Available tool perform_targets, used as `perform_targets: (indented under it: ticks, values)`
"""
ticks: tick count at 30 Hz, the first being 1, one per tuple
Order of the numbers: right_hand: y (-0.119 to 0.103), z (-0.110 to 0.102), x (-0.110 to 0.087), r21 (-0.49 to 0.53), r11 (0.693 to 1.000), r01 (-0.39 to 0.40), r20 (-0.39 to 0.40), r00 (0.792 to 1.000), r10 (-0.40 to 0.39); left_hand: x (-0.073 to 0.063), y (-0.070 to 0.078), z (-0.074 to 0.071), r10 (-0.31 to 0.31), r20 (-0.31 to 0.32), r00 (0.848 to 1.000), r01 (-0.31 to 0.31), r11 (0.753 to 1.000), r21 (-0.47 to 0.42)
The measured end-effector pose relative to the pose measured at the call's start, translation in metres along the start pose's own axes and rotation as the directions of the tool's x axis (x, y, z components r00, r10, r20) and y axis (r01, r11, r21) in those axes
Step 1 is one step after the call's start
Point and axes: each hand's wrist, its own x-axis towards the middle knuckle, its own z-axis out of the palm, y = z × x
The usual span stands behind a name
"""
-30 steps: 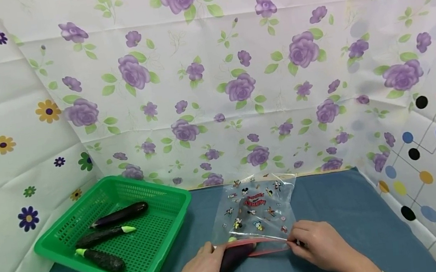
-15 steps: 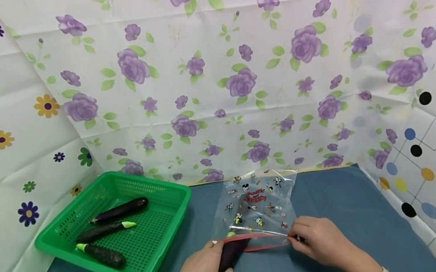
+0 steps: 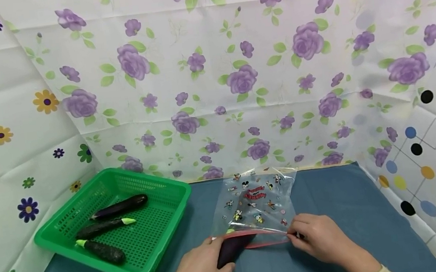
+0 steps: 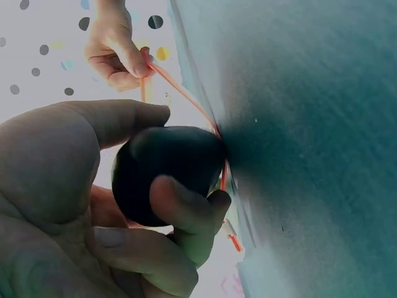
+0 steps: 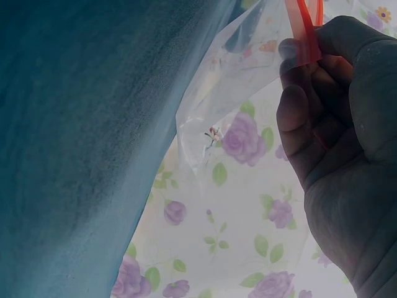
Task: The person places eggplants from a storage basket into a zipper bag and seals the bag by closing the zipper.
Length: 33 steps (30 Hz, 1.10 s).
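Note:
A dark purple eggplant (image 3: 231, 251) lies at the mouth of a clear zip bag (image 3: 266, 206) printed with small cartoon figures. My left hand (image 3: 202, 268) grips the eggplant by its near end, fingers and thumb curled round it in the left wrist view (image 4: 167, 167). Its far part reaches past the red zip edge of the bag. A pale green tip shows at the bag's mouth, and a dark shape shows through the film. My right hand (image 3: 314, 237) pinches the right corner of the red zip edge (image 5: 304, 31), and the mouth stands parted.
On the left, a green plastic basket (image 3: 166, 245) holds an eggplant (image 3: 121, 206) and two dark cucumber-like vegetables with green ends (image 3: 101, 229). Blue cloth (image 3: 329, 195) covers the table. Patterned sheets (image 3: 201, 133) rise behind and at both sides.
My left hand has moved slightly forward with the eggplant toward the bag's mouth. The right hand keeps its pinch on the bag corner. The head view has tilted a little downward.

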Motion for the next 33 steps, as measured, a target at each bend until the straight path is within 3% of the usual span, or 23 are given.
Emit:
perform_targets:
  ticks: [5,20,33]
  values:
    - [-0.0008,-0.0010,0.0007,-0.007,1.000,-0.002,-0.004,1.000,0.002,-0.0004,0.0010,-0.0008,-0.020,0.003,1.000,0.020,1.000,0.013]
    - [-0.0019,-0.0020,0.0004,0.001,1.000,0.000,-0.007,1.000,0.000,-0.0046,-0.0009,-0.0010,0.024,0.026,0.999,-0.025,0.999,0.021]
    - [-0.0024,-0.0022,0.0009,-0.006,1.000,0.001,-0.004,1.000,-0.001,-0.0059,0.0038,-0.0012,0.000,0.031,1.000,-0.001,0.999,0.037]
